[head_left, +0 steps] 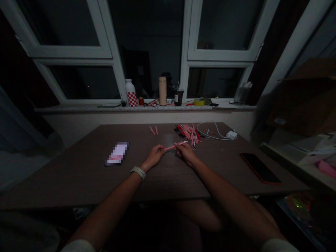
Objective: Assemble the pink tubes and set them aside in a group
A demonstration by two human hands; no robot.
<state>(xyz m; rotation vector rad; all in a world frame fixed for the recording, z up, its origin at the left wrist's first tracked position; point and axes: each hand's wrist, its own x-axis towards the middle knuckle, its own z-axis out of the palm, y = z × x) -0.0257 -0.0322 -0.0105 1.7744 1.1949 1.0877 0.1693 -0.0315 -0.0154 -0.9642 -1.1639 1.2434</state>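
Observation:
A slim pink pen (170, 147) is stretched between my two hands above the middle of the table. My left hand (156, 154), with a pale watch on its wrist, pinches the pen's left end. Further along the barrel, the fingers of my right hand (185, 152) are closed on it, and a whitish tip pokes out past them. Just behind my right hand lies a pile of pink, red and black pen parts (189, 132). Two pink pen pieces (153, 130) rest apart from the pile, towards the back. Detail of the held pen is dim.
A lit phone (117, 153) lies at left, and a dark tablet or phone with an orange rim (259, 168) at right. A white charger (231, 135) and its cable are beside the pile. Bottles, including a beige flask (162, 91), line the windowsill. A cardboard box (304, 94) stands right.

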